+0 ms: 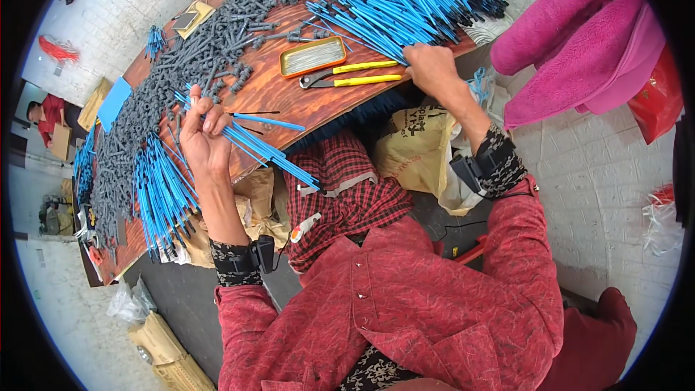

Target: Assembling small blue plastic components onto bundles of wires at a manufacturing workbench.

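Observation:
My left hand (205, 137) is closed round a loose bunch of thin blue rods (274, 155) over the table's near edge, their ends pointing right and toward my lap. My right hand (432, 69), fingers pressed together, grips the near ends of blue rods at the edge of a large blue rod pile (409, 1) with dark tips. How many it pinches is hidden. Between my hands lie cutting pliers (365, 80) with yellow handles and an orange-rimmed tray (313, 58) of fine pale pins. Beyond my left hand spreads a heap of small grey plastic parts (210, 47).
More blue rods (161, 192) fan over the table's left edge. A blue card (116, 103) lies beside the grey heap. Below the table stands a tan sack (414, 146). Pink cloth (572, 43) hangs at right. A person (49, 117) with a box is far left.

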The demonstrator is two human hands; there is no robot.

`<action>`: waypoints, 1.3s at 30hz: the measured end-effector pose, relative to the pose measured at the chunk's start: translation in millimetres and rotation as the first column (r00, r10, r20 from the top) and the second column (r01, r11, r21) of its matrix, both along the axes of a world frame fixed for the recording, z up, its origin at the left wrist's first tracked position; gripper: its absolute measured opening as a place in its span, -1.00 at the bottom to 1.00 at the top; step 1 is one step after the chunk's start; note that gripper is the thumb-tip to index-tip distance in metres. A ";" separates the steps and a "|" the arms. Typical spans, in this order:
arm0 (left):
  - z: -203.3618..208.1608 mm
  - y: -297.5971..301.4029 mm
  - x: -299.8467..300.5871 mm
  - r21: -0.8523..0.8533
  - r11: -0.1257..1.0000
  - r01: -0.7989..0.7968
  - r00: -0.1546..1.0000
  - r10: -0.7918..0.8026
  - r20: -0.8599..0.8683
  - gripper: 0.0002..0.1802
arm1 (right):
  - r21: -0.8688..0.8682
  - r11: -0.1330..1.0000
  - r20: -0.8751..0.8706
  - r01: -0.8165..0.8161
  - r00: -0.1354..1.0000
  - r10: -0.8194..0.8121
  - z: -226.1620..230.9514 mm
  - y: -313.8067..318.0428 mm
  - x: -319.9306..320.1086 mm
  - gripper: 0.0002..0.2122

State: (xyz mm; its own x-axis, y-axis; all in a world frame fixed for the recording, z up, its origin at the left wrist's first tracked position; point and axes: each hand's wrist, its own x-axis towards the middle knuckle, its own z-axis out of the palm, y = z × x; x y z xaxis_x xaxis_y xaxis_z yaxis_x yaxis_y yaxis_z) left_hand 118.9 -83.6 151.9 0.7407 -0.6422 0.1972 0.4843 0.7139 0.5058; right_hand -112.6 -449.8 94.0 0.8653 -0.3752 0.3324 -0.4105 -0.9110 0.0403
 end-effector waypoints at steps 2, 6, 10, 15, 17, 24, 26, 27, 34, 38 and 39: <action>-1.5 1.1 1.5 0.029 1.000 -0.011 1.000 0.011 0.000 -0.72 | 0.059 0.997 -0.106 0.052 0.993 -0.045 20.2 -5.8 3.2 -0.88; -1.6 6.8 4.1 0.012 1.000 -0.017 1.000 0.017 0.018 -0.73 | 0.271 0.947 -0.053 0.175 0.985 -0.167 43.9 -24.4 15.4 -0.76; -2.1 0.9 3.4 0.011 1.000 -0.002 1.000 0.002 0.029 -0.73 | 0.349 0.909 -0.213 0.226 0.964 -0.158 46.9 -20.9 33.9 -0.60; -3.0 -4.7 1.7 0.045 0.999 -0.021 0.999 0.019 0.044 -0.76 | 0.457 0.879 0.009 0.136 0.987 -0.158 27.2 -37.1 57.2 -0.61; -7.6 2.0 1.5 0.039 0.999 -0.028 0.999 0.027 0.027 -0.75 | 0.435 0.898 0.250 0.069 0.949 -0.195 33.2 -34.5 57.1 -0.64; -0.3 -13.0 2.8 0.207 0.958 -0.197 0.979 0.179 0.102 -0.69 | 0.796 0.383 0.548 -0.469 0.827 -0.126 29.5 30.6 27.0 -0.75; 2.9 -25.4 0.7 0.299 0.914 -0.275 0.961 0.264 0.077 -0.65 | 0.576 0.612 0.664 -0.542 0.747 0.038 32.5 62.9 17.3 -0.80; -0.5 -28.3 6.8 0.272 0.924 -0.269 0.962 0.246 0.114 -0.62 | 0.580 0.591 0.661 -0.561 0.748 0.062 35.2 80.8 14.7 -0.80; 12.6 -48.1 5.6 0.261 0.903 -0.341 0.937 0.305 0.168 -0.52 | 0.354 0.826 0.579 -0.439 0.796 0.175 31.9 145.4 14.8 -0.87; 10.9 -47.3 5.0 0.275 0.883 -0.380 0.922 0.338 0.189 -0.52 | 0.171 0.824 0.694 -0.540 0.660 0.288 24.6 165.2 27.8 -0.76; 9.3 -47.1 8.3 0.262 0.879 -0.398 0.914 0.355 0.198 -0.54 | 0.168 0.824 0.696 -0.542 0.657 0.290 25.3 168.8 28.9 -0.76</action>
